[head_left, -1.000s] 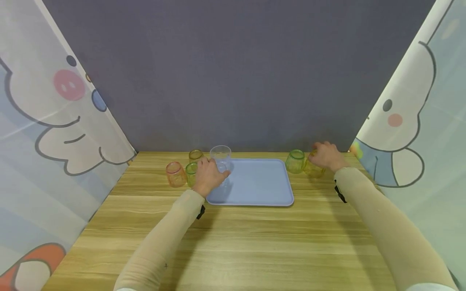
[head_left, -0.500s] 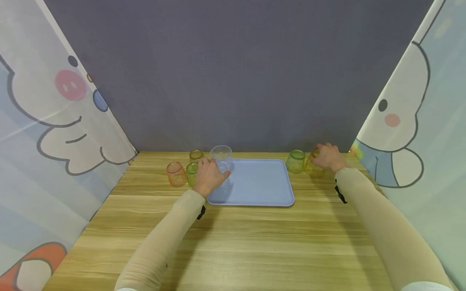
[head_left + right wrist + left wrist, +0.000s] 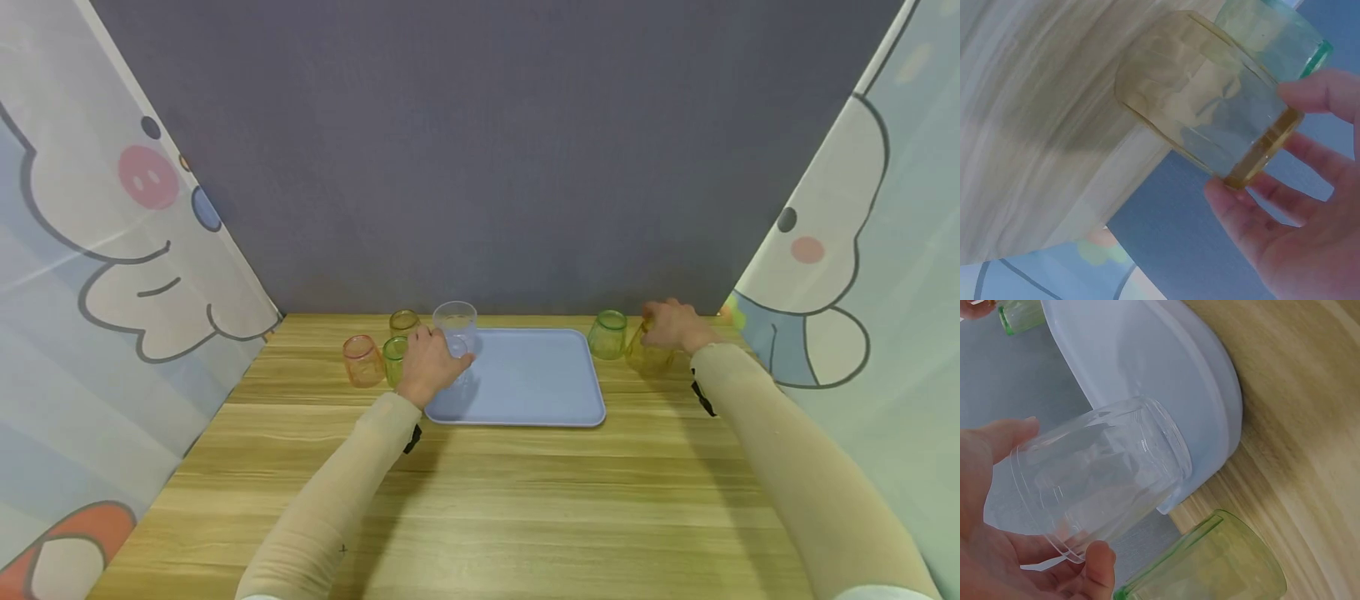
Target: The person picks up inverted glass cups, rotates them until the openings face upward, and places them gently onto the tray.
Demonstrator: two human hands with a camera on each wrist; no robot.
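My left hand (image 3: 431, 362) holds a clear cup (image 3: 1104, 469) near its wide rim, thumb on one side and fingers on the other. The cup is upright, its base over the left end of the pale blue tray (image 3: 532, 379). Over at the right, my right hand (image 3: 673, 325) grips a yellow glass (image 3: 1204, 100) by its thick base, which faces up; the mouth points down to the table. A green glass (image 3: 607, 336) is just left of the yellow one. Beside my left hand is another green glass (image 3: 1216, 562), partly hidden by that hand in the head view.
On the left, a pinkish-orange glass (image 3: 363, 362) and an amber glass (image 3: 405, 322) stand near the green one. A grey panel (image 3: 495, 167) rises along the wooden table's (image 3: 525, 500) back edge. Cartoon-printed curtains (image 3: 825, 300) flank both sides.
My left hand and the clear cup stay in place. On the right, my hand and the yellow glass shift only very slightly, with the grip kept.
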